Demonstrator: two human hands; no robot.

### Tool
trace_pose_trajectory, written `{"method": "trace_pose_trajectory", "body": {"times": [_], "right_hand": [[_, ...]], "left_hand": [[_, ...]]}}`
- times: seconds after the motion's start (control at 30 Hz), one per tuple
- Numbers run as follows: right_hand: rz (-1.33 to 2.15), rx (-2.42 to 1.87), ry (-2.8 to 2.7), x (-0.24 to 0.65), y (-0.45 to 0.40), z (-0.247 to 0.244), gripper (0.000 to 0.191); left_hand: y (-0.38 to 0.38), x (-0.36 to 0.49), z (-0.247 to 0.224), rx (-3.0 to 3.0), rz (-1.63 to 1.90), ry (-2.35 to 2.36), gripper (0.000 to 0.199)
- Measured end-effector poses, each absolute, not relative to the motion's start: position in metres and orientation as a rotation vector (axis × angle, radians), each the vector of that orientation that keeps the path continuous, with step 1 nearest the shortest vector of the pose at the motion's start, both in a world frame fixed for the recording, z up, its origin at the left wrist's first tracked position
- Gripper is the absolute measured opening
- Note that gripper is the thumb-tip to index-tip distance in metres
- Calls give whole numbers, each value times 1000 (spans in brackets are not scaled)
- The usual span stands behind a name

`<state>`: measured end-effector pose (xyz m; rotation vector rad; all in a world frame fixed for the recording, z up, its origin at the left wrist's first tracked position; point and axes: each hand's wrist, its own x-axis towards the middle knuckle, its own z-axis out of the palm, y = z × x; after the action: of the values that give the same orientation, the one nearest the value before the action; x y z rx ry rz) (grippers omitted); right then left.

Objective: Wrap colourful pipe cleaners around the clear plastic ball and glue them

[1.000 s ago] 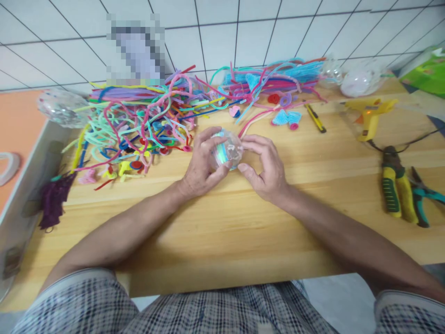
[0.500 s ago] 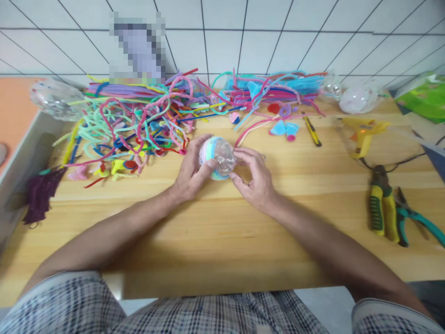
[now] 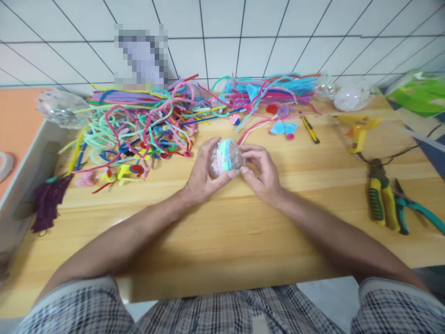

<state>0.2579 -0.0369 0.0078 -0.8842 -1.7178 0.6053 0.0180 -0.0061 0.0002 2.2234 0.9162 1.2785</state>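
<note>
Between my hands, above the wooden table, is a clear plastic ball [image 3: 226, 157] with pale pink, yellow-green and blue bands around its middle. My left hand [image 3: 207, 171] is wrapped round its left side, the thumb lying along the lower front. My right hand [image 3: 260, 169] pinches the ball's right edge with thumb and fingertips. Small shiny bits show through the clear part. Just beyond the ball lie pink pipe cleaners [image 3: 259, 123] and a small pink and blue piece [image 3: 235, 119].
A tangle of coloured pipe cleaners [image 3: 114, 125] spreads along the back left. On the right lie a yellow utility knife [image 3: 310, 129], a yellow glue gun [image 3: 359, 131] with its cable, green-yellow wire strippers [image 3: 381, 197] and teal-handled pliers [image 3: 417, 208]. A purple tassel [image 3: 48, 202] lies at left.
The ball has turned in my hands, so its coloured bands now face me more and less of the clear right side shows. Both hands sit slightly further right in view.
</note>
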Motion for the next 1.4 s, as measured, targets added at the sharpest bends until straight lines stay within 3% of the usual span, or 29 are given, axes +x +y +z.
{"method": "trace_pose_trajectory", "body": {"times": [0.3,0.53,0.93,1.13,1.4], "right_hand": [[552,-903,-1770,261,-40,6,33],[453,-892,-1806,261,-38,6,35],[424,-846,-1815,252,-32,2,35],[393,-825,-1811,249,-29,0,34],[443,-872,-1810,253,-34,2,34]], "left_hand": [[-11,29,0,2033,1370,882,65],[-9,29,-1,2069,1345,846,60],[-1,19,-8,2105,1328,877,63],[1,19,-11,2072,1352,961,74],[0,20,-7,2203,1350,895,66]]}}
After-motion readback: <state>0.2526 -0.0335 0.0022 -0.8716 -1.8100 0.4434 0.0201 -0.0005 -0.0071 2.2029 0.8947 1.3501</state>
